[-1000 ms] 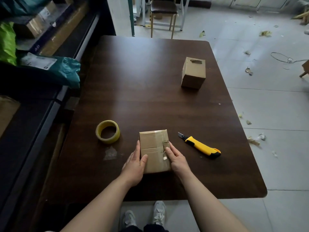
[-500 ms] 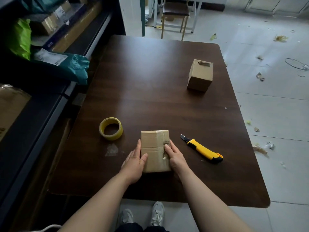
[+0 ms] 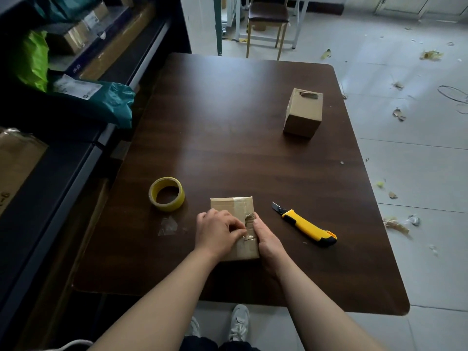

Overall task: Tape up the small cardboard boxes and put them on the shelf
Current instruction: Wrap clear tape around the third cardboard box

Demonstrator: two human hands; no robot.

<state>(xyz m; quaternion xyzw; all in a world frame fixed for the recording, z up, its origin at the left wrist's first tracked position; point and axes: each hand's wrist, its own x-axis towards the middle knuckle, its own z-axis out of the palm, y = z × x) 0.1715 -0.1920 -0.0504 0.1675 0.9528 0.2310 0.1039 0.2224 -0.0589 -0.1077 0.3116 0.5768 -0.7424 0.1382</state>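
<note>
Box [image 3: 228, 205] taped shut, contents hidden. Left hand [image 3: 217, 231] pinches loose tape [image 3: 250, 218] on top, right hand [image 3: 266, 239] curls round its right side. Parcel label [image 3: 76, 88] far left of it: unreadable.

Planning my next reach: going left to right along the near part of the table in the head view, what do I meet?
tape roll → left hand → right hand → utility knife. The small cardboard box that both hands grip overlaps them, so it is left out.

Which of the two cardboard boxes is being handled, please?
The near box, between tape roll and knife: the left hand and right hand hold it; the far box stands alone.
</note>
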